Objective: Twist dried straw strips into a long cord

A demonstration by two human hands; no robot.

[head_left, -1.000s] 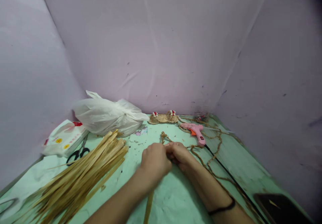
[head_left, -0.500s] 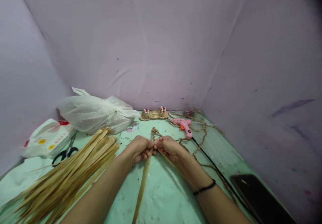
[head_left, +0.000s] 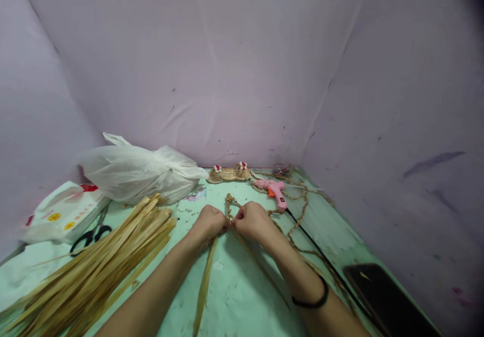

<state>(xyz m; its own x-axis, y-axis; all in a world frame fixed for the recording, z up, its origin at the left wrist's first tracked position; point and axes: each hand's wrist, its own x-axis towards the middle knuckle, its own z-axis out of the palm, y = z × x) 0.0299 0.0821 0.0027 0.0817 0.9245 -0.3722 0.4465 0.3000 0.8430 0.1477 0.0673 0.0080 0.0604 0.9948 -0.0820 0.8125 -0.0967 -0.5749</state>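
Note:
Both hands meet near the middle of the green table. My left hand (head_left: 212, 222) is closed on a flat dried-leaf strip (head_left: 206, 284), whose loose end hangs toward me. My right hand (head_left: 251, 220) pinches a second, thinner strip (head_left: 260, 264) that trails down to the right. Between and just beyond the fingers, a short twisted cord (head_left: 229, 203) with a looped end rises from the grip. Exactly how the strips cross is hidden by the fingers. A thick bundle of dried strips (head_left: 109, 261) lies left of my left forearm.
Black-handled scissors (head_left: 91, 237), a white tissue pack (head_left: 68, 213) and a tied white plastic bag (head_left: 141, 173) are at left. Behind lies a woven piece (head_left: 229, 174) with beaded flowers. A pink glue gun (head_left: 278, 190), its black cable, twisted rope (head_left: 300, 213) and a dark phone (head_left: 385, 296) occupy the right.
My hands have turned so their backs face up, and the right wrist is raised more. The right-hand strip has swung away from the forearm. The view has shifted slightly.

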